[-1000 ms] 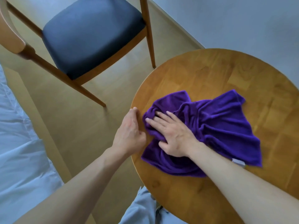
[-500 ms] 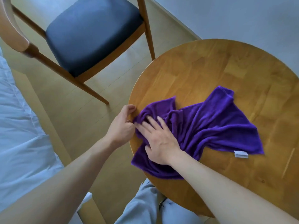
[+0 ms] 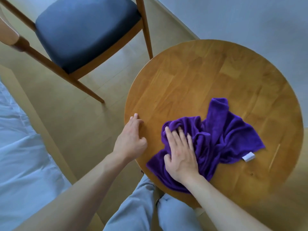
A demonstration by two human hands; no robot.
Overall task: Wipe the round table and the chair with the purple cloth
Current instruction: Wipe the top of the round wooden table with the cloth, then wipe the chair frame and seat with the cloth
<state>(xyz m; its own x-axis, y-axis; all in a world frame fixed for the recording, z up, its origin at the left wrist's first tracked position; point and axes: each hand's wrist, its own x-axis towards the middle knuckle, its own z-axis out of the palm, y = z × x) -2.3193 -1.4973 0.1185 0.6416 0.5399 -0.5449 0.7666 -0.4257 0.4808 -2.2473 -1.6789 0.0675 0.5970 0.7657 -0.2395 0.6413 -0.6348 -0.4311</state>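
The purple cloth [image 3: 221, 135] lies crumpled on the near half of the round wooden table [image 3: 208, 77], a white label at its right corner. My right hand [image 3: 180, 155] presses flat on the cloth's left part, fingers spread and pointing away from me. My left hand [image 3: 130, 139] rests on the table's left edge, fingers curled over the rim, apart from the cloth. The chair [image 3: 86, 32] with a dark padded seat and wooden frame stands on the floor to the upper left of the table.
A white bed cover [image 3: 21, 155] fills the lower left. My legs in light trousers [image 3: 146, 209] are under the table's near edge. A pale wall [image 3: 250, 17] runs behind the table. Wooden floor [image 3: 75, 124] lies between chair, bed and table.
My right hand has slid the cloth rightward, away from the table's left edge toward the near middle. The cloth is more bunched. My left hand stays on the rim.
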